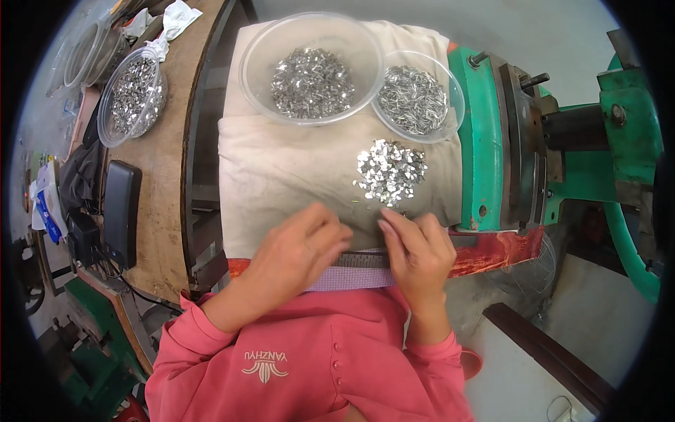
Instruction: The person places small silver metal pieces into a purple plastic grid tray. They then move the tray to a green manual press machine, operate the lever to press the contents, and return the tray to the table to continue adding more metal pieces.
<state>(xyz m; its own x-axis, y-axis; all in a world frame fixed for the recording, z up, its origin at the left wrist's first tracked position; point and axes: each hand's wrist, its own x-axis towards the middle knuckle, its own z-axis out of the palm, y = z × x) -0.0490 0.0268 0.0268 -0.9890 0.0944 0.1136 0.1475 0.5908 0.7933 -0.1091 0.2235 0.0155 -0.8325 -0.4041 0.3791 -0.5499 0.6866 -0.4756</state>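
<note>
My left hand [301,243] hovers over the front of the beige cloth [281,169], its fingers curled together; whatever is in them is too small or hidden. Close by, my right hand [420,252] pinches with thumb and forefinger at the near edge of a loose pile of small shiny metal pieces [390,172]. I cannot make out what lies between those fingertips. Below and between the hands runs a dark ridged strip [362,259] along the front edge. Behind the pile, a large clear bowl [253,77] and a shallower clear bowl [457,105] hold many small metal parts.
A green machine [472,141] with bolts and a shaft borders the cloth on the right. To the left, a wooden table [158,211] carries another clear tub [105,126] of metal parts, a black oblong case [121,211] and white crumpled tissue [179,20].
</note>
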